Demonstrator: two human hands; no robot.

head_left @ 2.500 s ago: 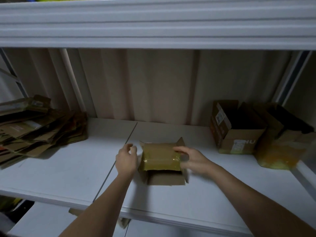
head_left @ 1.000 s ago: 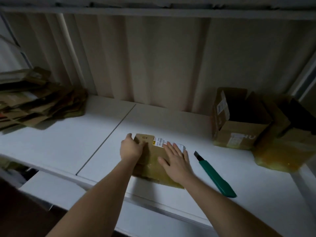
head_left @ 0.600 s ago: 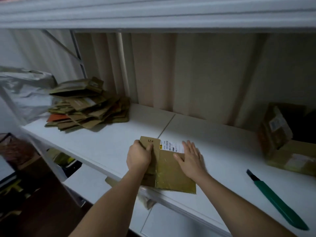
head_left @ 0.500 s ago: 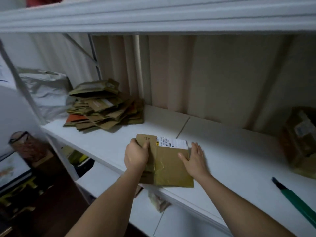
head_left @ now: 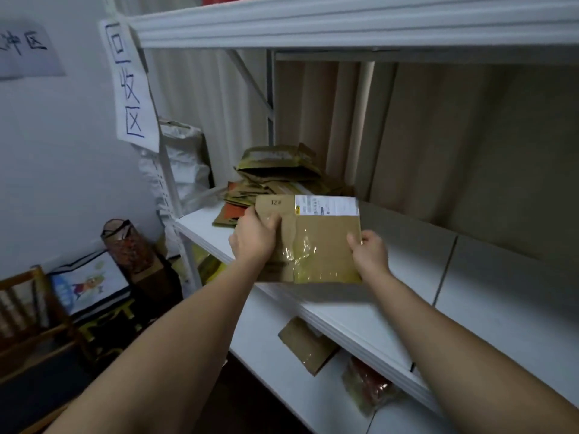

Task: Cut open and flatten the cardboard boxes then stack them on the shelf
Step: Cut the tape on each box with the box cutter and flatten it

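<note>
Now | flattened box (head_left: 316,242) between hands | left hand (head_left: 254,238), right hand (head_left: 369,252) both gripping edges

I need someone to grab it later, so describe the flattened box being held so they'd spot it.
On the white shelf, right of the cardboard pile, both hands grip one flattened box. It alone bears a white shipping label, "12#" and glossy tape.

A white paper sign (head_left: 131,86) with blue handwritten characters hangs on the shelf's upright post, and a second paper sign (head_left: 26,51) is stuck to the wall further left. A whitish sack (head_left: 183,158) leans behind the post. Below stand a dark cylindrical container (head_left: 130,245) (contents unclear), a cartoon-printed box (head_left: 91,283) and a wooden chair (head_left: 28,311).
</note>
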